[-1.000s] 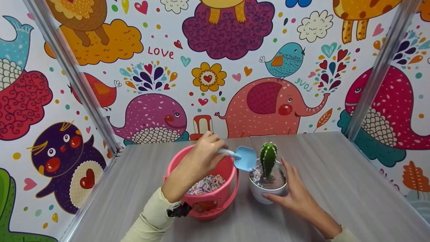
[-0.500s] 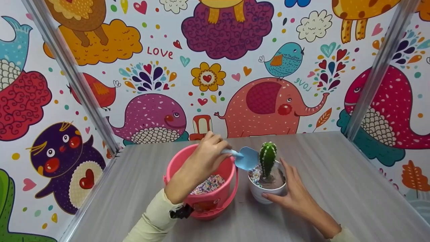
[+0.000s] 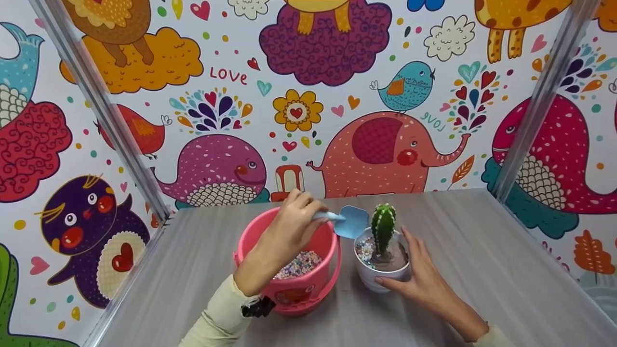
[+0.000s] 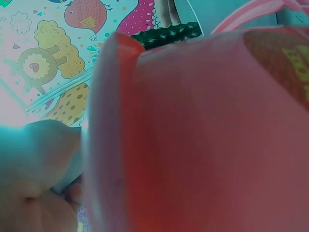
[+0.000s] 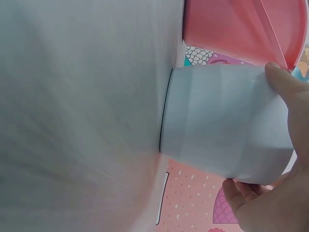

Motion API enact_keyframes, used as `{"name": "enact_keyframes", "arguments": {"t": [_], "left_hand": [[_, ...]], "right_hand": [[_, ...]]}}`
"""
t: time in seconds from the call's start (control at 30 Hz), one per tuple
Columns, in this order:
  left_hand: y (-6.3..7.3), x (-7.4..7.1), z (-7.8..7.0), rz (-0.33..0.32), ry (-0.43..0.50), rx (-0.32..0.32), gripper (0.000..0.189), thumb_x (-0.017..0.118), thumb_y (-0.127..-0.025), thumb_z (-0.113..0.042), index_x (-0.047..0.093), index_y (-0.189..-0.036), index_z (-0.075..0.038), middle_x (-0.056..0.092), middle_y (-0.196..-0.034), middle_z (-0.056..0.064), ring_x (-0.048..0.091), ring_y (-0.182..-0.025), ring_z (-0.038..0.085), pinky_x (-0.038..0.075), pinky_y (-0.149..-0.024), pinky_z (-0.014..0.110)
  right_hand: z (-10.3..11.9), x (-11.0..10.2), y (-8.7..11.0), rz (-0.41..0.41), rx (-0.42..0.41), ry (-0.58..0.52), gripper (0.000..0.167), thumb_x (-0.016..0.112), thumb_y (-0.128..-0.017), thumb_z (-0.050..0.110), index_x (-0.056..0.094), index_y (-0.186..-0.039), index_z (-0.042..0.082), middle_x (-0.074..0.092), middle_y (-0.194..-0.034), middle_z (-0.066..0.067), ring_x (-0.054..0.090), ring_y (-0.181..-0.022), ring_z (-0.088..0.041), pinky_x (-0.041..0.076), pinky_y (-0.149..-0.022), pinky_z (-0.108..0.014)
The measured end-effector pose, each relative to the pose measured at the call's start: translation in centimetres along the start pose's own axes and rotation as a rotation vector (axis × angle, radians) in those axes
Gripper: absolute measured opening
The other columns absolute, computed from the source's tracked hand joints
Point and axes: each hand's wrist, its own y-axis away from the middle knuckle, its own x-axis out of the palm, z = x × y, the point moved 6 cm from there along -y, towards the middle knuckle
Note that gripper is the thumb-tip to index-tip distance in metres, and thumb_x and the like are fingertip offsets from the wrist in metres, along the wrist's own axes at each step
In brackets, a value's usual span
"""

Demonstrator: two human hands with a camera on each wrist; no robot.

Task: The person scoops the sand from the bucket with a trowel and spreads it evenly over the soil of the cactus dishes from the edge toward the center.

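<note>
My left hand [image 3: 291,226] grips the handle of a light blue toy shovel [image 3: 353,222] above a pink bucket [image 3: 284,291]. The shovel's blade points right, over the left rim of a white pot [image 3: 378,279]. Inside the pot a green cactus [image 3: 383,229] stands upright in soil, with small multicoloured beads [image 3: 365,249] on the soil's left side. My right hand [image 3: 426,279] holds the pot from the right, thumb in front and fingers behind. In the right wrist view the thumb and fingers clasp the pot's wall [image 5: 222,121]. The bucket wall [image 4: 217,135] fills most of the left wrist view.
Many multicoloured beads [image 3: 301,264] lie in the bottom of the bucket. Its pink handle [image 3: 336,274] hangs down on the right, between bucket and pot. A grey wood-grain table [image 3: 458,231] bears both. Printed cartoon panels [image 3: 299,58] with metal posts [image 3: 111,111] enclose the back and sides.
The shovel blade has tilted and lifted slightly up and away from the pot's beads, after dipping toward them half a second ago. The right hand and pot have stayed in place.
</note>
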Motion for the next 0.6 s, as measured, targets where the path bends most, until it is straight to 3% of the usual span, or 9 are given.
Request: {"name": "enact_keyframes", "arguments": {"t": [0.43, 0.6], "left_hand": [[1.7, -1.4, 2.1, -0.105, 0.085, -0.049, 0.018, 0.082, -0.097, -0.019, 0.080, -0.111, -0.009, 0.074, -0.107, 0.004, 0.060, -0.103, 0.019, 0.060, -0.087, 0.032], [2.6, -2.2, 3.3, -0.113, 0.105, -0.093, 0.024, 0.085, -0.094, -0.018, 0.080, -0.116, -0.009, 0.076, -0.108, 0.005, 0.062, -0.105, 0.020, 0.060, -0.088, 0.035]], "right_hand": [[0.0, 0.0, -0.1, 0.024, -0.019, -0.043, 0.136, 0.094, -0.074, 0.066, 0.013, -0.173, 0.021, 0.033, -0.169, -0.018, 0.039, -0.154, -0.045, 0.041, -0.116, -0.075], [0.3, -0.2, 0.0, 0.013, -0.036, -0.085, 0.136, 0.095, -0.074, 0.062, 0.012, -0.173, 0.020, 0.028, -0.172, -0.019, 0.033, -0.158, -0.045, 0.034, -0.118, -0.078]]}}
